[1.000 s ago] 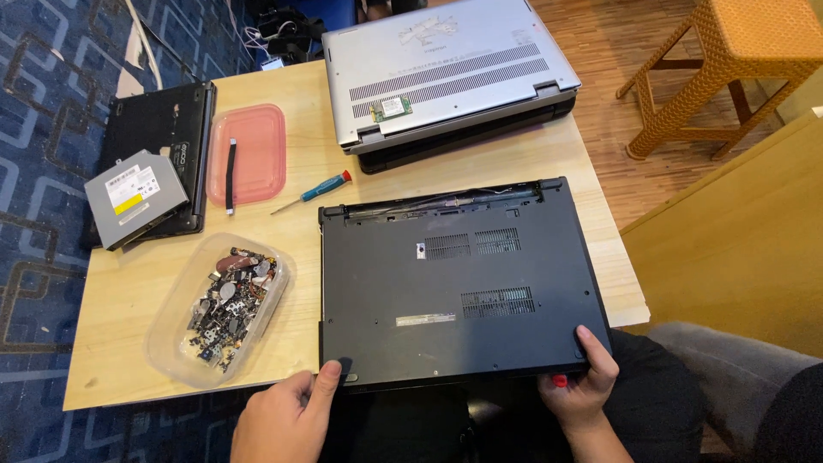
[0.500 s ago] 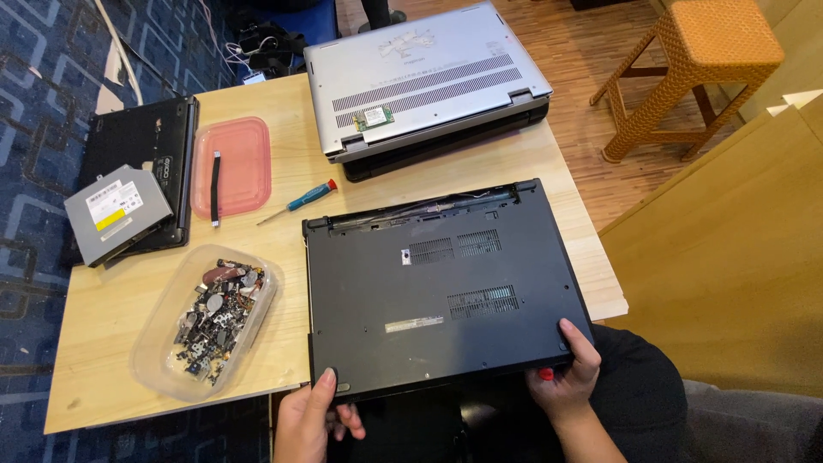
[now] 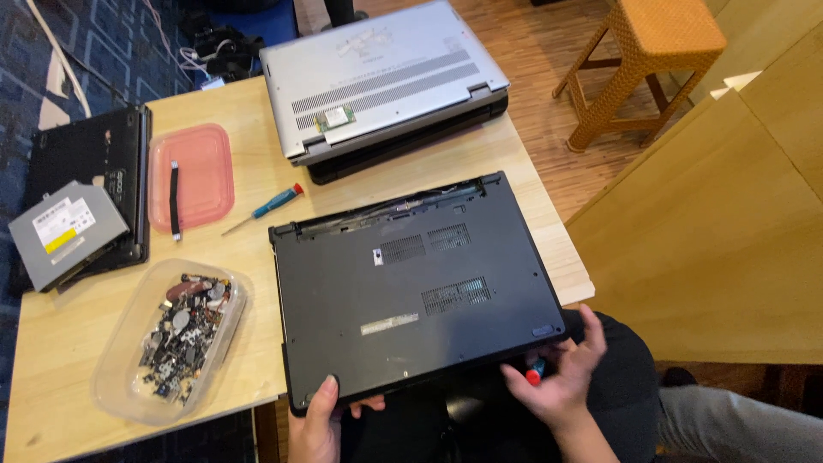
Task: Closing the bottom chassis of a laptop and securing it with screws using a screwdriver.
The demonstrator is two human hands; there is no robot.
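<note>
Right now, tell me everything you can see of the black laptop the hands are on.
The black laptop lies closed, underside up, on the wooden table, its near edge overhanging toward the person. The matte, plastic-looking base shows vent grilles, a pale label strip and small screw holes; along the far hinge edge the casing looks parted, with cabling visible. The left hand grips the near left corner, thumb on top. The right hand holds the near right corner, with something small, red and blue, in its fingers.

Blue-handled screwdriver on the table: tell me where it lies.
In the head view the blue-handled screwdriver lies on the wooden table, left of centre, between the pink lid and the upside-down black laptop, clear of both hands.
</note>
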